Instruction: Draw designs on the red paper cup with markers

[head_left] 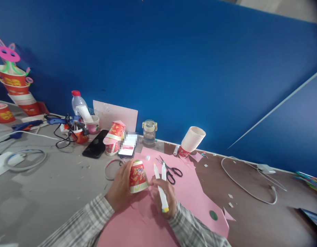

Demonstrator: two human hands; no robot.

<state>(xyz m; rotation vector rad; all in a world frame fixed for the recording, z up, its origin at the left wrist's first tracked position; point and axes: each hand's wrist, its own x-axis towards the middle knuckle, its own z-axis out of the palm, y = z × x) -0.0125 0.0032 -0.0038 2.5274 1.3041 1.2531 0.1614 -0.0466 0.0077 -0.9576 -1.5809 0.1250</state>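
My left hand [122, 187] is wrapped round a red patterned paper cup [138, 176], which is upside down with its pale rim lowest. A bit of green shows on its top. My right hand [166, 197] is closed on a white marker [162, 195] with a yellow end, its fingertips close to the cup's rim. A second white marker [163, 171] shows just above those fingers; whether it is held too, I cannot tell. Black-handled scissors [171, 171] lie beyond on a large pink sheet [189, 206], which spreads under both hands.
Behind stand a decorated cup figure [114, 135], two phones [96, 144], a lidded jar [149, 132] and a tilted white cup stack [193, 139]. Glue guns [26, 127] and cables [26, 159] lie left. A white cable [248, 188] curls right. Blue partition [158, 68] closes off the back.
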